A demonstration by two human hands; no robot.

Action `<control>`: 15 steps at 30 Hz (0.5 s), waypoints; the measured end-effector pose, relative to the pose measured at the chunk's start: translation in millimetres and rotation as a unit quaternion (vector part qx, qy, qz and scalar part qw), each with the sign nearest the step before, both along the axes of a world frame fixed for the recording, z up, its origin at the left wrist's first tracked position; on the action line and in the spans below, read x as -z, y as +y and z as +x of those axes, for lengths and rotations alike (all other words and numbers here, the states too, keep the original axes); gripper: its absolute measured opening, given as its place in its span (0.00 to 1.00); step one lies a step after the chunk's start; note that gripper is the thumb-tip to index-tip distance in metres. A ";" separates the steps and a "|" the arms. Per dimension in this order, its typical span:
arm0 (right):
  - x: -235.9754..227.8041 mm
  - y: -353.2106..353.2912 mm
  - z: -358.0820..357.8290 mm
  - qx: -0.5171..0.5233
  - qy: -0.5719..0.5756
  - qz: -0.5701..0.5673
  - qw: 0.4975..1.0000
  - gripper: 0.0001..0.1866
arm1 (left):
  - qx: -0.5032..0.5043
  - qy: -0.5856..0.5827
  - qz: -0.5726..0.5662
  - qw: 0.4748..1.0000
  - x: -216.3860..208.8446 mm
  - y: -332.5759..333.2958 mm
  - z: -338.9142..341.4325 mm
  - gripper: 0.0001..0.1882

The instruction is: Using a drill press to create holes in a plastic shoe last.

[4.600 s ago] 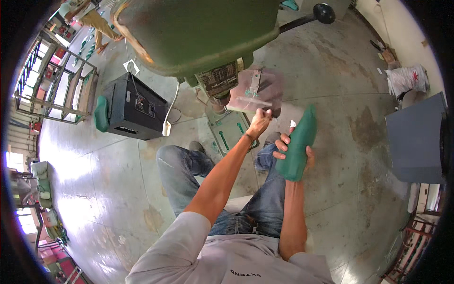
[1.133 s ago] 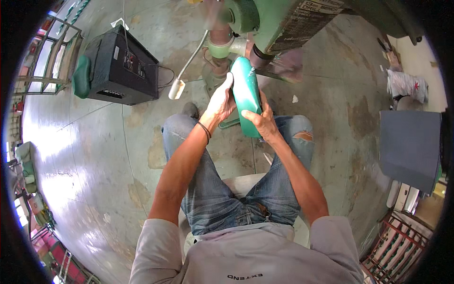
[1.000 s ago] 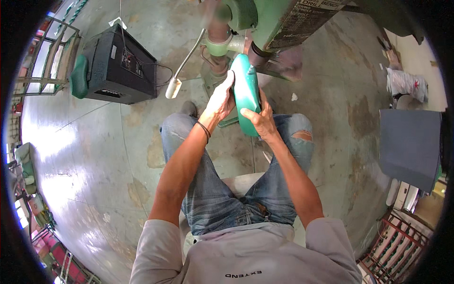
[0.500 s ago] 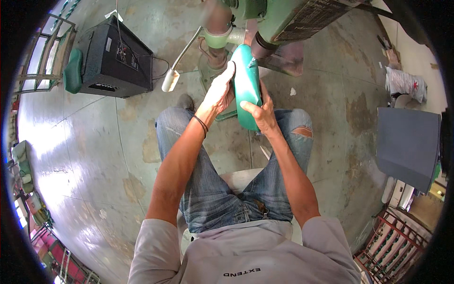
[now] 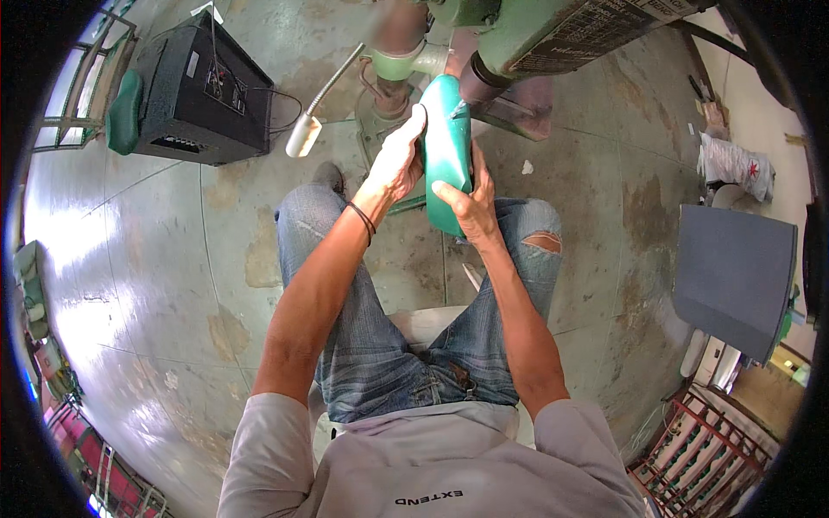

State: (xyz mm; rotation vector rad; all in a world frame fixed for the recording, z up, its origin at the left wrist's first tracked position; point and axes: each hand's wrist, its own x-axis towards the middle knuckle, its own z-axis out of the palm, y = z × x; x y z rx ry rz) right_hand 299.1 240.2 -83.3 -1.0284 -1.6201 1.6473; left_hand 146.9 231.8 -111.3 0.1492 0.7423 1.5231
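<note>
Both my hands hold a long, rounded, smooth teal-green piece (image 5: 448, 142) whose exact kind I cannot make out. My left hand (image 5: 399, 162) grips its left side, with the thumb lying along the upper edge. Around the lower right side closes my right hand (image 5: 471, 198), its thumb pressed on the top face. The fingers of both hands are partly hidden beneath the piece. Its far end is beside the dark cylindrical part (image 5: 480, 79) of a green machine (image 5: 535, 43); whether they touch I cannot tell. A small crease or mark shows near that part.
A white lamp head (image 5: 304, 136) on a flexible neck stands left of my hands. Further left is a black speaker-like box (image 5: 211, 95) with a green padded piece (image 5: 126, 112) against it. On the right are a grey panel (image 5: 734, 281) and a red metal rack (image 5: 704, 449).
The view has shifted slightly, so the surroundings sit a little differently. Both hands keep their hold on the green piece, which stays beside the dark cylinder.
</note>
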 end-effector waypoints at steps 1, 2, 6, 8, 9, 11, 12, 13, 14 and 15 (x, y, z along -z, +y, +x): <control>1.5 0.5 -0.1 0.006 -0.010 0.007 1.000 0.47 | -0.005 -0.008 0.002 1.000 -0.5 0.5 0.2 0.32; 2.8 0.5 0.4 0.019 -0.021 0.006 1.000 0.47 | -0.004 -0.015 0.006 1.000 -0.9 0.5 0.5 0.32; 5.7 1.6 3.1 0.008 -0.020 0.017 1.000 0.46 | -0.007 -0.005 -0.016 1.000 -1.7 0.9 0.2 0.31; 6.3 2.0 3.3 0.011 -0.020 0.019 1.000 0.47 | -0.006 -0.002 -0.014 1.000 -1.7 1.5 0.2 0.31; 6.6 2.2 2.8 0.008 -0.027 0.016 0.999 0.47 | -0.006 -0.002 -0.016 1.000 -1.6 1.7 0.5 0.31; 7.0 2.4 1.3 0.019 -0.021 0.053 0.998 0.46 | -0.015 0.018 -0.019 1.000 -1.6 2.2 1.2 0.32; 6.9 2.1 1.1 0.015 -0.020 0.064 0.998 0.46 | -0.018 0.019 -0.024 0.999 -1.6 2.2 1.2 0.32; 6.8 1.6 1.1 0.015 -0.018 0.051 0.998 0.46 | -0.018 0.019 -0.016 1.000 -1.7 2.3 1.5 0.32; 6.8 1.3 0.8 0.020 -0.014 0.035 0.999 0.46 | -0.014 0.021 -0.007 1.000 -1.7 2.2 1.4 0.32; 6.5 0.7 1.1 0.015 -0.017 0.037 0.999 0.46 | -0.017 0.020 -0.008 1.000 -1.8 1.7 1.3 0.32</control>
